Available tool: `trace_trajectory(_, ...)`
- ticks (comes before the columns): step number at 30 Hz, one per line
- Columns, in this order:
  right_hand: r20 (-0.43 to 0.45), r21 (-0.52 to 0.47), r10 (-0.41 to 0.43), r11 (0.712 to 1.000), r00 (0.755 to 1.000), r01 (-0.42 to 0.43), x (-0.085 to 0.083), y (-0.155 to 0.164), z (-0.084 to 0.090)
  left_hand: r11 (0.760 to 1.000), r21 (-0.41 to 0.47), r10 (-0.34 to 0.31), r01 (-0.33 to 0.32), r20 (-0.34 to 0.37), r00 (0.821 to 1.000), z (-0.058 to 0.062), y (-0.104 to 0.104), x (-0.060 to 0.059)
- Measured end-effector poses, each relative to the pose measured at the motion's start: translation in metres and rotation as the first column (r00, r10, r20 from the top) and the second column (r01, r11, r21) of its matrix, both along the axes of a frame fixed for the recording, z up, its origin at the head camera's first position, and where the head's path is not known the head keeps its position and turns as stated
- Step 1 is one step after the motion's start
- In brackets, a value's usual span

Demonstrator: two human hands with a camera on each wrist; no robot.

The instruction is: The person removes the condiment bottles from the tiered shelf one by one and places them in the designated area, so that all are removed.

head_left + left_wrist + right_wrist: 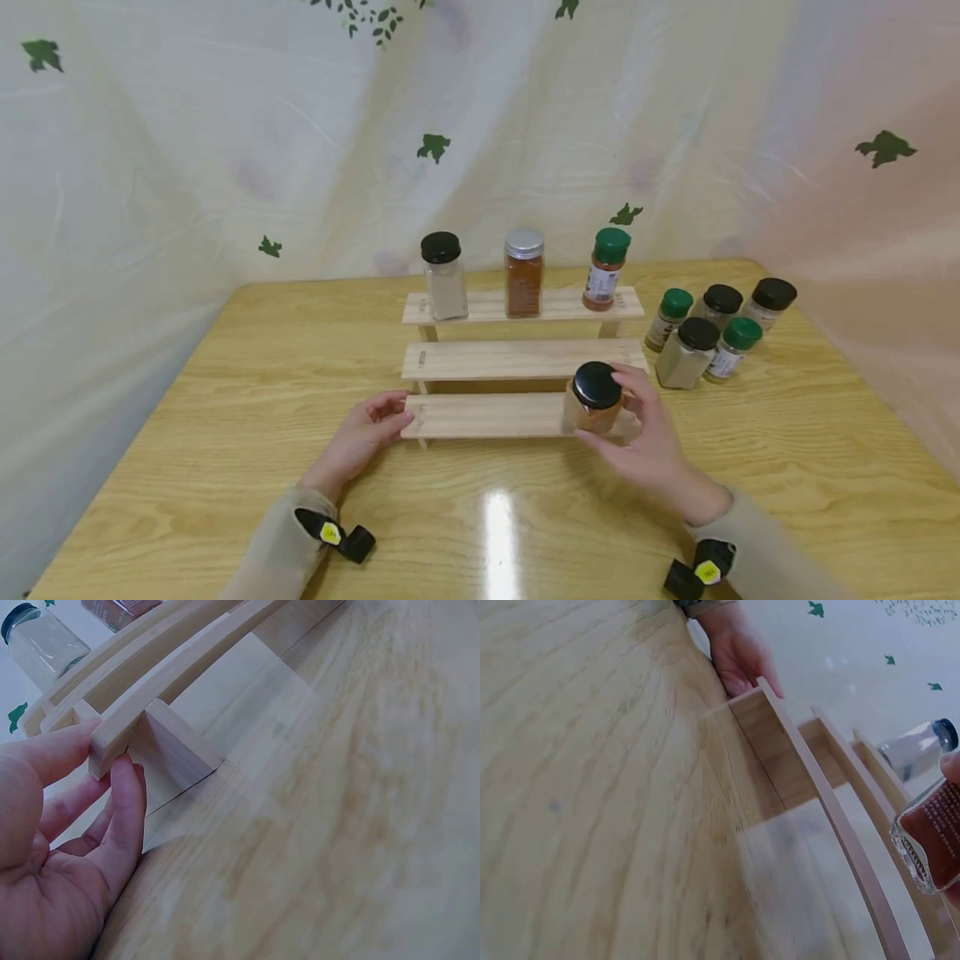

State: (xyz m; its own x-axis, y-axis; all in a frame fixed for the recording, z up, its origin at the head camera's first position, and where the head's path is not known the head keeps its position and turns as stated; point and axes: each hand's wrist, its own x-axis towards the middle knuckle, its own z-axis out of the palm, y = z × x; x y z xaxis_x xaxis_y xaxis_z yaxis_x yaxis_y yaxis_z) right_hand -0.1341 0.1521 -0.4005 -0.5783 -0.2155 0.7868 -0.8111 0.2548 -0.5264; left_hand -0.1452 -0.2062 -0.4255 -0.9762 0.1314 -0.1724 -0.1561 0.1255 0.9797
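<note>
My right hand (651, 446) grips a glass spice jar (597, 387) with a black lid and reddish-brown contents, over the right end of the lowest step of a three-step wooden rack (480, 415). In the right wrist view the jar (934, 834) appears at the right edge, its base tilted, partly cut off along with the fingers. At the rack's lower left end, my left hand (363, 432) pinches the tip of the lowest board, thumb and fingers on either side, as the left wrist view shows. The top step bears a black-lidded jar (447, 283), a silver-lidded jar (524, 279) and a green-lidded jar (604, 275).
Right of the rack, several more spice jars stand grouped on the wooden table (262, 375): a pale black-lidded jar (684, 360) and a green-lidded jar (729, 354) in front, others behind. A white curtain (187, 167) with leaf prints hangs behind the table.
</note>
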Motion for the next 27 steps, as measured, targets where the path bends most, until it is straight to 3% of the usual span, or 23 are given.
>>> trace_trajectory(3, 0.021, -0.041, -0.018, 0.999, 1.000, 0.019, 0.003, 0.013, -0.001, 1.000, 0.008, 0.000, 0.000, -0.005, 1.000, 0.000, 0.000, 0.000)
trace_trajectory(8, -0.022, -0.060, -0.050, 0.997, 0.999, 0.048, 0.008, 0.037, -0.007, 1.000, 0.010, -0.014, 0.014, -0.001, 1.000, 0.000, 0.001, -0.001)
trace_trajectory(14, -0.042, -0.051, -0.145, 0.988, 0.988, 0.143, 0.012, 0.066, -0.009, 1.000, -0.003, -0.010, 0.010, 0.005, 1.000, 0.000, 0.000, -0.002)
trace_trajectory(22, 0.024, -0.111, -0.199, 0.973, 0.980, 0.200, 0.014, 0.102, -0.008, 1.000, -0.014, 0.004, -0.004, 0.011, 1.000, 0.001, 0.000, -0.001)
trace_trajectory(27, 0.091, -0.203, -0.201, 0.955, 0.975, 0.216, 0.015, 0.119, -0.008, 1.000, -0.019, 0.014, -0.014, 0.016, 1.000, 0.001, 0.001, 0.000)
